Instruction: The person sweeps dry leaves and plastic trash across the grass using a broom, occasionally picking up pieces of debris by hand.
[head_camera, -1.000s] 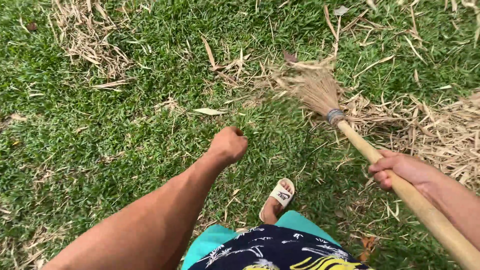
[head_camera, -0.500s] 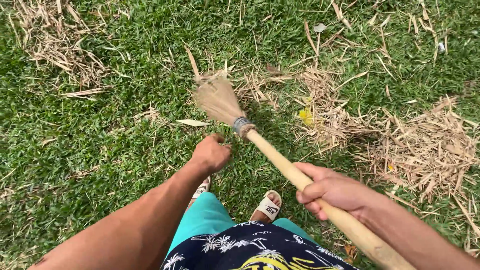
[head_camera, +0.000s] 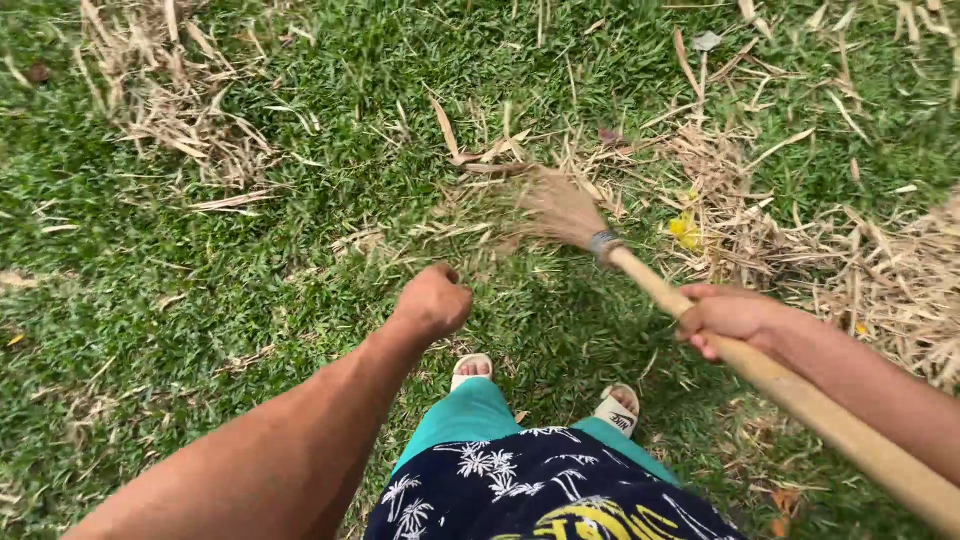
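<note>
Green lawn (head_camera: 230, 290) fills the view, short and dense, with thin dry stalks scattered over it. A loose clump of dry straw and bamboo leaves (head_camera: 165, 90) lies at the upper left, a far larger heap of dry leaves (head_camera: 900, 280) spreads along the right edge, and a small yellow flower (head_camera: 685, 228) sits among the litter near the upper middle, with a pale grey leaf (head_camera: 706, 41) close to the top edge. At the bottom show teal shorts (head_camera: 470, 415), a dark shirt with white palm prints (head_camera: 540, 490), and two feet in pale slide sandals (head_camera: 617, 412) standing on the grass.
</note>
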